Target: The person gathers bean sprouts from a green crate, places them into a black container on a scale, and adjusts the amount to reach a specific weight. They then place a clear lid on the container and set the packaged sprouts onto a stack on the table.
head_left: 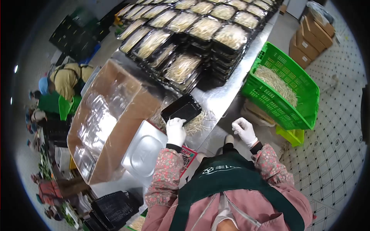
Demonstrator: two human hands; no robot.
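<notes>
My left hand (176,131), in a white glove, grips the near edge of a black plastic tray (178,107). The tray is tilted over the metal table, and its inside looks bare. Pale sprout-like strands (197,124) lie loose beside and beneath it. My right hand (243,130), also gloved, hangs in the air off the table edge with its fingers curled and nothing visible in them. Nearest to it is a green basket (283,111) holding a heap of the same pale strands (276,84). A silver scale platform (145,148) sits just left of my left forearm.
Stacked packs of filled black trays (183,67) cover the far part of the metal table (221,92). An open cardboard box (127,134) of clear plastic lids stands at left. Black trays (115,210) are stacked at lower left. Cardboard boxes (310,40) stand on the floor; other people work at far left.
</notes>
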